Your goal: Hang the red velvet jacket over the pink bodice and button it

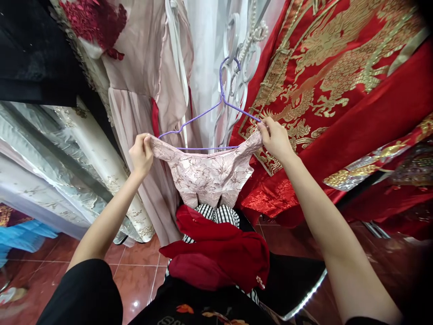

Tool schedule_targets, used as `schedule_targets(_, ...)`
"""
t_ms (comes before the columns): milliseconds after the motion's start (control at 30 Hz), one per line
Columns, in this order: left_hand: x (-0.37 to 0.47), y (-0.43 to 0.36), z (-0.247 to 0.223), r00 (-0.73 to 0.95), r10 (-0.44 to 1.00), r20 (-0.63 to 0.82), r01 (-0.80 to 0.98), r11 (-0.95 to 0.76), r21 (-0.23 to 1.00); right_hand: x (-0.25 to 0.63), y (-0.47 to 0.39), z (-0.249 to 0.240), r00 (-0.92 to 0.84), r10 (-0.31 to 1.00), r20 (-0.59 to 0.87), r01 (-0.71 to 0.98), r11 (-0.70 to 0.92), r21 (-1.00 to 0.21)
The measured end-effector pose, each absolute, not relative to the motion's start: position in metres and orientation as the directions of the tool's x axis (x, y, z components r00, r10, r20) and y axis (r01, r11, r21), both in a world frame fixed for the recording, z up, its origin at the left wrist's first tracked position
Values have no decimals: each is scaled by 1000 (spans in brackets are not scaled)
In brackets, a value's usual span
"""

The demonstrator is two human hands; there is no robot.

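Note:
A pale pink floral dress (209,174) hangs on a thin purple hanger (203,113) in front of me. At its left shoulder end, my left hand (141,154) is closed on the fabric. My right hand (275,139) pinches the other shoulder end, close to the hanger's right tip. The hanger's hook overlaps a white ornate rack (233,90); whether it is hooked there I cannot tell. Below the pink bodice lie a dark red cloth (223,243) and a black-and-white striped piece (227,215), which hide the dress's lower part.
A long dusty-pink gown (135,122) hangs on the left, beside white and grey embroidered gowns (111,176). Red garments with gold dragon embroidery (324,67) fill the right side. Blue tulle (23,239) shows at far left. Underneath is a red tiled floor (135,280).

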State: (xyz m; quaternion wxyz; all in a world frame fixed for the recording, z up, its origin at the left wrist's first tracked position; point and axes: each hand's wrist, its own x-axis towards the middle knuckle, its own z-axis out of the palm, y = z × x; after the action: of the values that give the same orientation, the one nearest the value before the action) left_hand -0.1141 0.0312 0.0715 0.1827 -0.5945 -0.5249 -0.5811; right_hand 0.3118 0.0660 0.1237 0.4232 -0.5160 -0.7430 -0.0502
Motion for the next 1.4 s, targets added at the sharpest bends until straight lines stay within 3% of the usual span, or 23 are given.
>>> schedule_targets(233, -146, 19, 42, -229, 491, 840, 864, -295, 408, 305, 68, 116, -97, 720, 687, 794, 472, -383)
schedule_targets(500, -125, 37, 85, -98, 535, 839, 804, -454, 383, 307, 70, 116, -98, 717, 690, 778, 488, -396)
schedule_targets(733, -59, 52, 112, 72, 500, 863, 791, -555, 256, 306, 69, 112, -103, 709, 697, 813, 464, -352)
schedule_targets(1067, 6, 24, 81, -152, 574, 805, 749, -464, 473, 305, 65, 108, -88, 703, 705, 835, 439, -333)
schedule_targets(1133, 44, -14, 50, -170, 682, 711, 708, -418, 570, 304, 65, 108, -83, 707, 702, 836, 432, -337)
schedule_targets(1200, 87, -63, 4, 14, 865, 502, 655, -387, 649, 304, 64, 108, -80, 709, 701, 830, 437, -347)
schedule_targets(1233, 106, -90, -23, 187, 913, 361, 635, -393, 665, 304, 64, 109, -77, 708, 702, 825, 440, -353)
schedule_targets(1333, 143, -163, -109, 635, 771, -50, 580, -434, 690, 304, 63, 110, -66, 702, 709, 818, 445, -365)
schedule_targets(1400, 148, -197, -156, 754, 630, -186, 568, -482, 667, 305, 63, 111, -65, 700, 711, 812, 451, -370)
